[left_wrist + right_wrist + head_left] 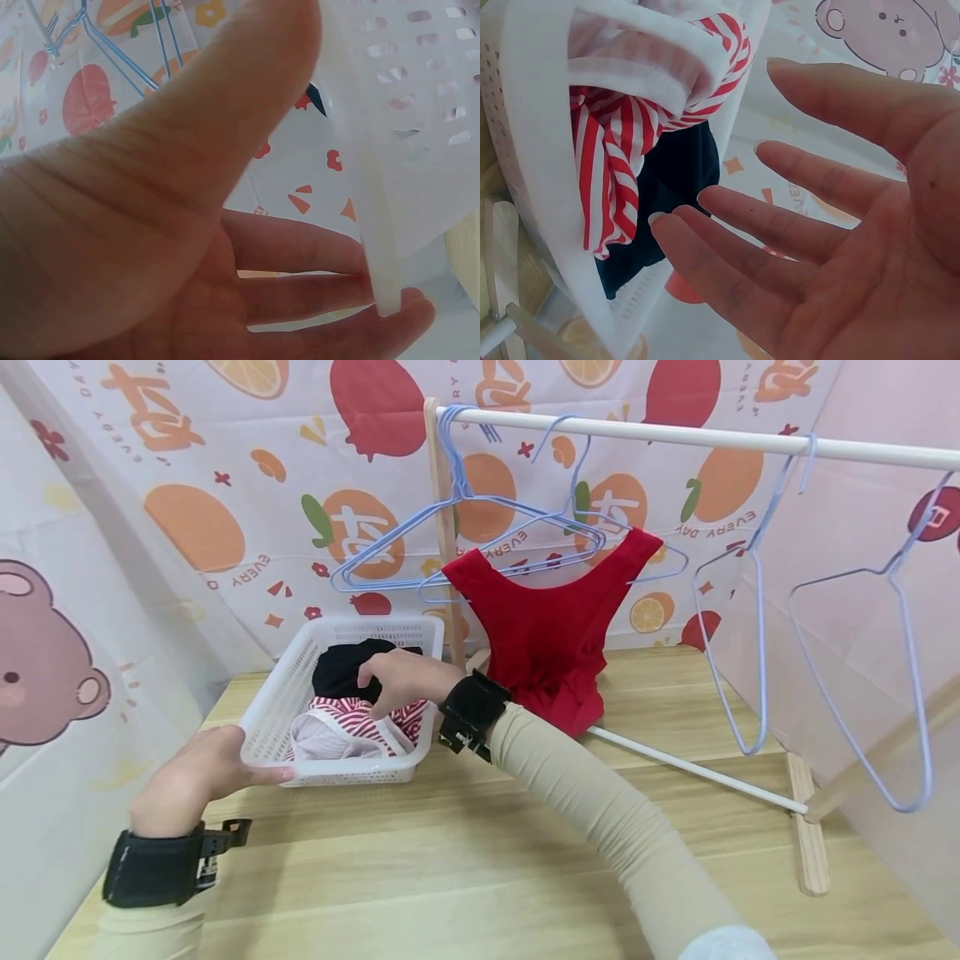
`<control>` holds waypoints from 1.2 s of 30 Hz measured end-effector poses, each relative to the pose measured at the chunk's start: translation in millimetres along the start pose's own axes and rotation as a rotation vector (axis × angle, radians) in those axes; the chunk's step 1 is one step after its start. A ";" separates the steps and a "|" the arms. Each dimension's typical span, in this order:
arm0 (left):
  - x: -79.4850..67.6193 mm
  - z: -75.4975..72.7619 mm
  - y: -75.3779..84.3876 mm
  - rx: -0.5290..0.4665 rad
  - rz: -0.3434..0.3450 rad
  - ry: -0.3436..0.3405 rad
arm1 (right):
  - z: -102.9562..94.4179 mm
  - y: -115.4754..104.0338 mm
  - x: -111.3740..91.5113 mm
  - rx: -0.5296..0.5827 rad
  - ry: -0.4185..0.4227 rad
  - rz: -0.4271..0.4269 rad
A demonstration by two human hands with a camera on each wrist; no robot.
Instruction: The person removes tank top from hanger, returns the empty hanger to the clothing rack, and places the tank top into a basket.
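Observation:
A white plastic basket (262, 714) sits at the left of the wooden table. My left hand (202, 772) holds its near left corner, and in the left wrist view the fingers (300, 244) meet the rim. Inside lie a red-and-white striped garment (348, 717) with a pale lining and a black garment (341, 668) behind it. Over the basket hovers my right hand (408, 681), fingers spread and apart. The right wrist view shows that hand (840, 217) with its palm bare, facing the striped cloth (604, 172) and the black cloth (679, 180).
Right of the basket, a red sleeveless top (555, 618) hangs from a blue hanger on a rack's white rail (675, 435). Several blue hangers (465, 497) cluster at the rail's left end; two more (761, 652) hang at the right. A lower white bar (697, 768) crosses near the table.

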State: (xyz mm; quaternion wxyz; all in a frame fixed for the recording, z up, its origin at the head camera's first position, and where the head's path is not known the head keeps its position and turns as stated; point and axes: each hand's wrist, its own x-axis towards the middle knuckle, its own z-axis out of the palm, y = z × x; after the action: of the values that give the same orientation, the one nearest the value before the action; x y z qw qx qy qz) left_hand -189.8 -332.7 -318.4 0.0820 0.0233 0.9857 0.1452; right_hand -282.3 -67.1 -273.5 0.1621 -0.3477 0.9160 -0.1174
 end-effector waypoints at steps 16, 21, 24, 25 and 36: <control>1.0 -0.5 0.2 -0.013 -0.011 -0.011 | 4.2 20.5 -30.2 0.061 0.205 -0.019; 0.3 -0.1 -0.2 -0.015 -0.009 -0.003 | 5.4 27.1 -50.4 0.082 0.303 -0.021; 0.1 -0.9 0.5 -0.009 -0.002 0.001 | 4.0 32.2 -65.6 0.108 0.382 -0.024; 0.1 -1.3 1.2 -0.006 -0.001 0.000 | 3.0 34.0 -71.1 0.119 0.415 -0.022; -0.2 -1.5 0.1 -0.009 0.002 -0.002 | -17.1 61.1 -114.2 0.250 0.787 -0.064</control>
State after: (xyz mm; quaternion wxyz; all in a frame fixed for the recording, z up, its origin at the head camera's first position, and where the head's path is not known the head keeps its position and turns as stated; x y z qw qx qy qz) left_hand -189.9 -333.1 -316.9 0.0831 0.0239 0.9849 0.1498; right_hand -244.8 56.3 -253.1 -0.1632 -0.2825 0.8754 -0.3567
